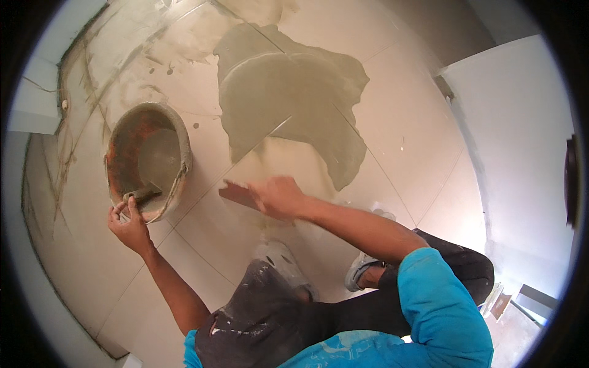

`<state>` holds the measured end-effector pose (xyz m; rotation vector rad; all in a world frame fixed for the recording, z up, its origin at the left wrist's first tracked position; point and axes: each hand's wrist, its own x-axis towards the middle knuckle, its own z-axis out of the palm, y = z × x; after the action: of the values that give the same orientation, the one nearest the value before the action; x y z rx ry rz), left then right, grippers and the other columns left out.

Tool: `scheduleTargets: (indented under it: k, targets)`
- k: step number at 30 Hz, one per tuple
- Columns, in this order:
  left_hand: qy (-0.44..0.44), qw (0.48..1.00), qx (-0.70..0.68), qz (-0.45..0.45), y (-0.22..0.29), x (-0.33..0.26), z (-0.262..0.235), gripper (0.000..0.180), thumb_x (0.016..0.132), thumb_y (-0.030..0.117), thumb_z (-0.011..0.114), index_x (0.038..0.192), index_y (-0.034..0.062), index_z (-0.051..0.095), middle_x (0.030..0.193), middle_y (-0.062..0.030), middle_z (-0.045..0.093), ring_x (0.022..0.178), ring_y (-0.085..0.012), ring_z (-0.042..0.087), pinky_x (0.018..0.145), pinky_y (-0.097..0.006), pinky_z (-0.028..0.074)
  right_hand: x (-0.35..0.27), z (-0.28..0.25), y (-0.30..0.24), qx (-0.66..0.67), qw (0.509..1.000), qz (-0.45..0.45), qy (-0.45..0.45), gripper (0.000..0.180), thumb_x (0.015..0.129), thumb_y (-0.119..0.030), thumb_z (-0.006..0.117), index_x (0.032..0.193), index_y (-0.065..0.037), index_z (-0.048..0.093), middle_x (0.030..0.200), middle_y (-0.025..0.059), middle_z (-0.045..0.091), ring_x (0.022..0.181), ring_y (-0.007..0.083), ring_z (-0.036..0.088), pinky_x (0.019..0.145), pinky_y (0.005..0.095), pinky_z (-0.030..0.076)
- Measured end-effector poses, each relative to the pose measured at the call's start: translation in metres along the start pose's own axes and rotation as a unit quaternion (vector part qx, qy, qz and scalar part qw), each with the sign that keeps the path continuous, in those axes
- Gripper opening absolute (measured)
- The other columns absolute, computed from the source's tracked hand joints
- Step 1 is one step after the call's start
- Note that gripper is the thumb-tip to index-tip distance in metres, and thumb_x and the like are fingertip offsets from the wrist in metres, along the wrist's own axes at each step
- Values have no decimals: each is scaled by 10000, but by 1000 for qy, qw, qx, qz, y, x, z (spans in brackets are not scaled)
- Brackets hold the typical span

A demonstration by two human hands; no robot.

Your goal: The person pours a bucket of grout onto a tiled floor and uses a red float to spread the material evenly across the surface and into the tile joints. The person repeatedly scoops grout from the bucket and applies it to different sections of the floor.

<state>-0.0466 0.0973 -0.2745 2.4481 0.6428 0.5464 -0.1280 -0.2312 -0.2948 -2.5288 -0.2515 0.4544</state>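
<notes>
left hand (130, 226) at left of frame, fingers pinched on rim of mortar bucket (147, 161). right hand (277, 197) at centre, closed on flat trowel (238, 195), blade long axis pointing left toward bucket. wet mortar patch (294, 98) on tiled floor (405, 122) lies above right hand, nearer it.

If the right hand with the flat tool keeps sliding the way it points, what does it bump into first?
The right hand points its flat tool leftward across the floor tiles. First in line is probably the mortar-caked bucket, though the depth is hard to judge.

Bucket (148, 161) left of mortar patch (294, 98) on tiled floor (405, 122); trowel (142, 195) in bucket.
</notes>
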Motion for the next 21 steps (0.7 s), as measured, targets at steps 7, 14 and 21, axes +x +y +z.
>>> scheduleTargets:
  k: [7, 14, 21]
  targets:
    - [16, 998, 41, 33, -6, 2, -5, 314, 793, 305, 733, 958, 54, 642, 1283, -119, 487, 1244, -250, 450, 1023, -407, 365, 102, -41, 25, 5, 990, 54, 128, 239, 838, -194, 527, 1047, -106, 601, 792, 221, 631, 760, 403, 621, 645, 515, 483]
    - [5, 999, 34, 26, -3, 0, -4, 307, 800, 286, 725, 982, 59, 626, 1299, -115, 481, 1234, -260, 460, 1014, -407, 377, 151, -95, 72, -33, 973, 107, 201, 298, 813, -210, 535, 1086, -123, 615, 897, 195, 660, 846, 398, 626, 723, 496, 497]
    - [0, 996, 76, 45, 7, -3, -4, 293, 810, 283, 717, 993, 74, 623, 1305, -116, 482, 1230, -271, 464, 1000, -414, 393, 110, -145, 97, -86, 971, 56, 215, 193, 869, -207, 518, 992, -81, 598, 887, 188, 649, 837, 386, 614, 682, 494, 482]
